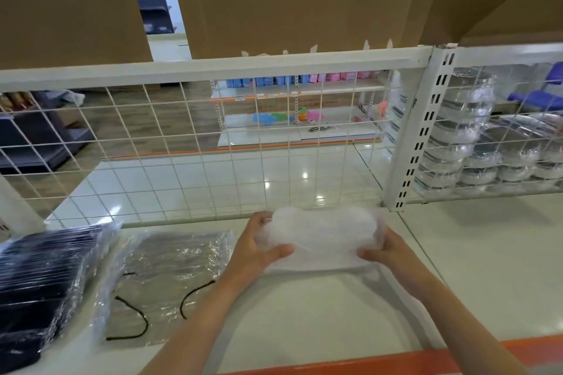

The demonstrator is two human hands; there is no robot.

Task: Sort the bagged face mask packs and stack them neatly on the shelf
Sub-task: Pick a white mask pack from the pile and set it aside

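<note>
A clear bag of white face masks (324, 231) is held just above the white shelf (472, 253), near its wire mesh back. My left hand (259, 245) grips the bag's left end and my right hand (385, 248) grips its right end. To the left on the shelf lies a flat bag of grey masks (173, 265) with black ear loops. A stack of bagged black masks (42, 283) sits at the far left.
A white wire mesh panel (182, 146) backs the shelf, with an upright post (417, 137) on the right. Behind the mesh at right stand wrapped metal trays (487, 149). Cardboard boxes (289, 0) sit on the shelf above. An orange strip (396, 359) edges the shelf front.
</note>
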